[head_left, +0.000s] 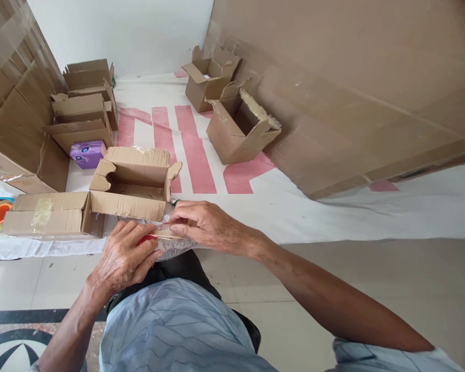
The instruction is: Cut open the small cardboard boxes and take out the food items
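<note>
Your left hand (127,254), fingers half-curled, and right hand (206,224), fingers pinched, both gripped the printed packet (173,247); just beyond those fingertips gaped 1 open carton (128,203)!

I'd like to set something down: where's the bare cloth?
Bare cloth lies between the right hand and large right carton. More shows between the nearest open box and the open box rightward. Left is crowded: taped box, purple box.
</note>
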`<state>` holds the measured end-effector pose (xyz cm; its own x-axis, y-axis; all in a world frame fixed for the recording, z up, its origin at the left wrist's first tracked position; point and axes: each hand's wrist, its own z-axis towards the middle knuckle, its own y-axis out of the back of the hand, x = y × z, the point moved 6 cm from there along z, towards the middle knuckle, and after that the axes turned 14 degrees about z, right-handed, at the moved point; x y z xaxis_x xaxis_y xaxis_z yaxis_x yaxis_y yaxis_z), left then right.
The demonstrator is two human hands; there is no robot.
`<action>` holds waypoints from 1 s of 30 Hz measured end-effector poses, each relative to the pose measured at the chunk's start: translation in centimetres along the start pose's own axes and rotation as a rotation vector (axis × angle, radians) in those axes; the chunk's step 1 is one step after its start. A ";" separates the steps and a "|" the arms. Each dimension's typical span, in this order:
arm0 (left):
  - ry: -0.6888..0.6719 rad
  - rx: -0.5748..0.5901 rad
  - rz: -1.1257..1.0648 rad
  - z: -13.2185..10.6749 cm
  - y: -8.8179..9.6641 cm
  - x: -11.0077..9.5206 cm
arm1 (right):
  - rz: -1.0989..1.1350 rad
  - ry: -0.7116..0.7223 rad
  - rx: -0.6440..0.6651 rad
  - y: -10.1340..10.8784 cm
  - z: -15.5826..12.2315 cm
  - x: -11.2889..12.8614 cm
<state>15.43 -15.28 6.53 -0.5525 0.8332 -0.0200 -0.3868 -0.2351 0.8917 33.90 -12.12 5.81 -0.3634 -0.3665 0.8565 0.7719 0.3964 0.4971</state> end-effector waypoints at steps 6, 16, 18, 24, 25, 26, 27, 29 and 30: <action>0.171 0.003 0.149 1.0 0.1 -0.4 | 0.088 -0.069 0.002 -0.1 0.7 -0.7; 0.286 0.083 0.236 1.9 -1.3 -0.6 | 0.104 -0.004 0.054 0.6 0.5 0.2; 0.281 0.079 0.229 1.8 -1.3 -0.6 | 0.113 -0.004 0.033 1.2 0.3 0.4; 0.279 0.095 0.200 1.6 -1.5 -0.5 | -0.028 0.056 -0.057 2.7 -1.6 1.6; 0.279 0.100 0.199 1.6 -1.6 -0.4 | -0.070 0.044 -0.065 2.6 -2.1 1.7; 0.277 0.104 0.198 1.6 -1.6 -0.4 | -0.103 0.019 -0.072 2.4 -2.6 1.7; 0.276 0.104 0.197 1.6 -1.7 -0.4 | -0.124 -0.016 -0.078 2.1 -3.0 1.6; 0.275 0.095 0.195 1.6 -1.8 -0.3 | -0.120 -0.086 -0.096 1.2 -3.7 1.2; 0.277 0.089 0.192 1.6 -1.8 -0.3 | -0.092 -0.114 -0.112 0.6 -3.9 0.9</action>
<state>17.48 -14.31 5.61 -0.7931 0.6077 0.0408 -0.1975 -0.3198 0.9267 36.10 -15.51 6.37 -0.4874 -0.2963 0.8214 0.7834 0.2670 0.5612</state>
